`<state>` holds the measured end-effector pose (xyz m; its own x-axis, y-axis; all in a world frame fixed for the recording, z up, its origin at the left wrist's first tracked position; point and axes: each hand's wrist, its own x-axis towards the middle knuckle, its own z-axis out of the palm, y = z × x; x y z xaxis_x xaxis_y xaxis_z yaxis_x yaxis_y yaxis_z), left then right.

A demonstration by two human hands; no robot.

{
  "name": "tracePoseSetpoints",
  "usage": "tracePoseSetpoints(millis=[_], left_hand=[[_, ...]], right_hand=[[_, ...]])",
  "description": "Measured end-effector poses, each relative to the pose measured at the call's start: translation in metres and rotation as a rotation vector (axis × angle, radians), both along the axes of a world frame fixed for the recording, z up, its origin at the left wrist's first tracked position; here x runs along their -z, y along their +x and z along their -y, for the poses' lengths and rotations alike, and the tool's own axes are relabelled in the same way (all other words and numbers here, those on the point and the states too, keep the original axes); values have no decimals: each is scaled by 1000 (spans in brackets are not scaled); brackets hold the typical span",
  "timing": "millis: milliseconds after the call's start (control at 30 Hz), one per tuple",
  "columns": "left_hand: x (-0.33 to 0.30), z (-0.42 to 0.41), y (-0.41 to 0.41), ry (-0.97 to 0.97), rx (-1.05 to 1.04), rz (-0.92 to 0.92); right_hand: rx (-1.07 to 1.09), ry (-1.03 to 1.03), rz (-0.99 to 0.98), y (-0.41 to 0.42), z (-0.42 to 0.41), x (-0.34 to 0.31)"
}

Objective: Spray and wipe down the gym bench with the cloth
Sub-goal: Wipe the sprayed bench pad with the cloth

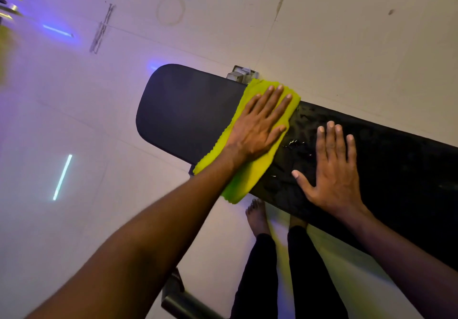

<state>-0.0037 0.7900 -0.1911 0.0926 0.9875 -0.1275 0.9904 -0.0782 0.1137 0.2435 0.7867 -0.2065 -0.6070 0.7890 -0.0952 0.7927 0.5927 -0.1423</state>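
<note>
Black bench [188, 110] half wet; yellow-green cloth [244, 174] spread flat.

The bench [188, 110] runs off the right edge, so its far length is out of sight, and its lower right stretch slips behind the right forearm. The left hand [257, 122] lies flat over the cloth [247, 174], hiding the cloth's middle and the pad beneath it. A grey bracket [241, 73] peeks past the bench's far edge, half covered by the cloth. Under the near edge, one foot [256, 215] shows while the other is mostly hidden. A metal frame piece [178, 296] is cut by the bottom edge. At the top left corner, smeared yellow and shiny shapes [7, 8] are too blurred to tell.
</note>
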Motion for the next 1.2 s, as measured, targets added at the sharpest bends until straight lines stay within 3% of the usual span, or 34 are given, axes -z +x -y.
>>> tracePoseSetpoints(millis=[233,333,467,667,767,867,933,1100,1200], left_hand=[[0,54,46,-28,-367,20],[-2,35,70,-31,-206,42],[-3,-13,38,3,14,7],[0,48,65,-20,-360,-2],[1,40,92,-25,-248,25],[0,-4,70,-1,21,21],[2,-15,46,21,50,-2],[2,42,59,15,-365,3],[3,47,87,-16,-369,10]], right_hand=[[20,1,29,31,-3,-3],[30,-4,36,29,-2,-2],[26,5,20,31,-3,2],[41,0,34,29,-2,0],[40,-2,26,29,-1,1],[35,-3,19,29,-2,2],[39,-4,31,30,-1,1],[50,-10,46,29,-1,-2],[48,-12,40,28,0,-2]])
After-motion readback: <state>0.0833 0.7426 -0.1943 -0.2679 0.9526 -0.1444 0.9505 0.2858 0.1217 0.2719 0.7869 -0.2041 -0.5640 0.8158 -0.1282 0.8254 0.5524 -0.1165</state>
